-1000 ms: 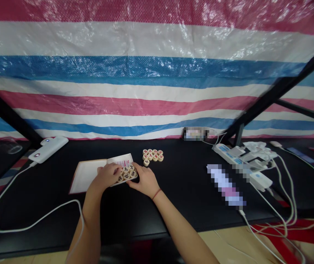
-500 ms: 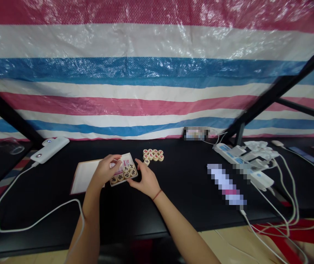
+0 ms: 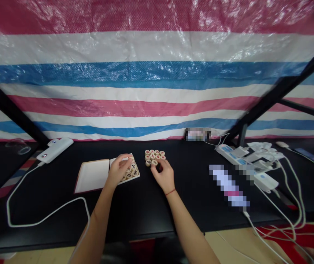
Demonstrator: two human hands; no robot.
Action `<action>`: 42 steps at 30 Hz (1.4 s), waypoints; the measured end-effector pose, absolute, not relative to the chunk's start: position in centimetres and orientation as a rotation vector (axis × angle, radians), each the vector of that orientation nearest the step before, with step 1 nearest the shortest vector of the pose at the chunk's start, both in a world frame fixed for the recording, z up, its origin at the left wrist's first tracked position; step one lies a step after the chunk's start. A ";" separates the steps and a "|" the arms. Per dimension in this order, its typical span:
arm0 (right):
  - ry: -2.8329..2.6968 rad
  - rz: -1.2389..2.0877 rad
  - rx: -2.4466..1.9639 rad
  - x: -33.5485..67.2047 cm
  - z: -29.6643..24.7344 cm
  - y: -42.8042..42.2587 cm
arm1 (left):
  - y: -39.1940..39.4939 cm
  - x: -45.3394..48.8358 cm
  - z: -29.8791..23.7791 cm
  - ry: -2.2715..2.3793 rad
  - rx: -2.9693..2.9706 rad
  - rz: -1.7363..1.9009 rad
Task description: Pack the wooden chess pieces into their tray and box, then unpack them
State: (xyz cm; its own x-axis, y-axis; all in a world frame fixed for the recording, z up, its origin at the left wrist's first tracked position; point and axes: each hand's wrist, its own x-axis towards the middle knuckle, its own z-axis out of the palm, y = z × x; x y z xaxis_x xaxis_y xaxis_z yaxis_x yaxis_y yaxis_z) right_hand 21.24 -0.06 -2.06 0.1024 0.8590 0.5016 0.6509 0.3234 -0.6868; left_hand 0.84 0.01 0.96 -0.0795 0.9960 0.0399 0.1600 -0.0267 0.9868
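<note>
My right hand (image 3: pixel 164 175) pinches a xiangqi piece (image 3: pixel 154 162) with a black character, at the front of rows of round pieces. The rows behind it hold red-character pieces (image 3: pixel 152 152), and another black one (image 3: pixel 148 162) sits to its left. My left hand (image 3: pixel 118 171) is over the white open box (image 3: pixel 135 177), its fingers closed round a pale piece (image 3: pixel 132 159) at the box's far side. Black-character pieces (image 3: pixel 134 172) lie in the box's near right part; the hand hides the rest.
The box's open lid (image 3: pixel 92 176) lies left of it on the black table. A white power bank (image 3: pixel 55 150) with a cable stands at the far left. On the right are a blurred phone (image 3: pixel 228 185), a power strip (image 3: pixel 244 165) and tangled cables. A striped sheet hangs behind.
My right hand has left the box and moved right to the rows, where a second black-character piece now shows. My left hand has shifted right across the box.
</note>
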 end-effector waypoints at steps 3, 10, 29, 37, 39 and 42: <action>-1.695 0.264 -1.535 22.4 -3.0 0.7 | 0.3 0.7 0.4 1.374 1.326 1.273; -1.761 0.294 -1.595 22.5 -3.8 0.7 | 0.7 0.9 -1.0 1.364 1.489 1.306; -1.540 0.378 -1.358 21.2 -1.7 -0.3 | -0.6 2.5 -0.4 1.424 2.316 0.967; -1.661 0.273 -1.536 22.0 -3.6 1.0 | 0.0 0.9 0.1 1.589 2.198 1.011; -1.683 0.280 -1.553 22.0 -3.8 1.0 | 0.0 0.8 0.2 1.600 2.177 1.021; -1.712 0.261 -1.563 22.1 -4.0 0.9 | 0.1 0.5 0.0 1.637 2.133 1.034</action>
